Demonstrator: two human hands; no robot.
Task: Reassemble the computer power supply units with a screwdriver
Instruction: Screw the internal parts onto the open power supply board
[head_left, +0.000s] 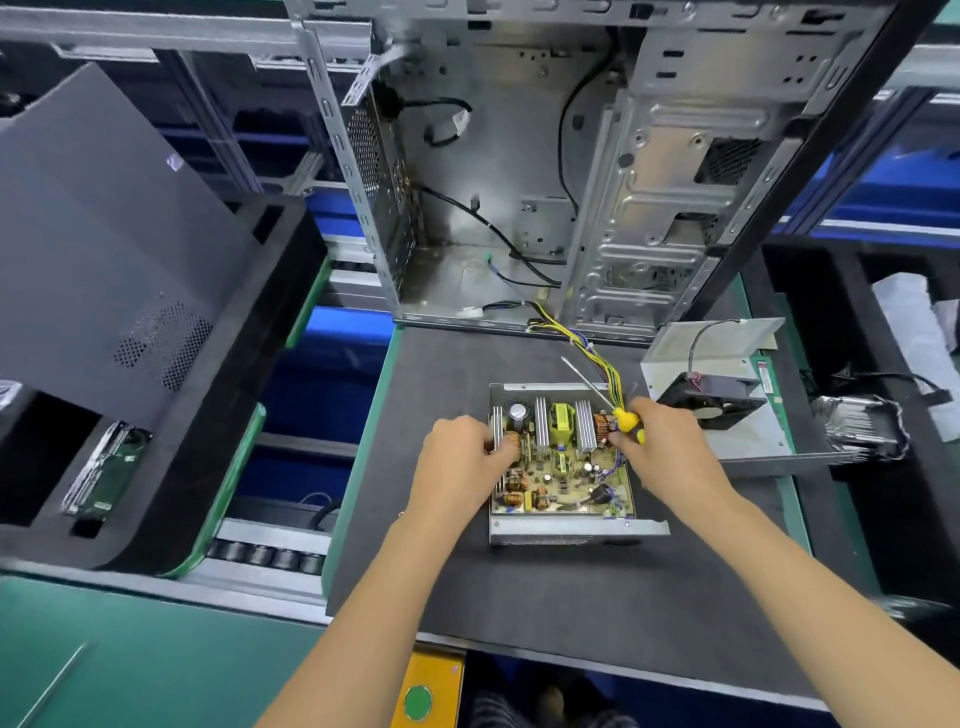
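**Both hands on the open power supply, screwdriver parked in the right**

The left hand (462, 457) has its fingers curled over the left edge of the circuit board (563, 467), at the heatsink and copper coil there. The right hand (667, 447) grips the yellow-handled screwdriver (623, 415) with its shaft pointing up and away, idle, while its fingertips touch the board's right edge by the wire bundle (605, 364).

The board sits in the power supply case (571, 532), an open metal tray on the dark mat (519, 597) in front of the empty computer chassis (519, 182). The cover with its fan (717, 400) lies just to the right.

The board looks stiff but fragile: best held by its edges or heatsinks, not by capacitors or coils. The sheet-metal tray is likely light, with sharp rims, and may slide on the mat unless steadied.
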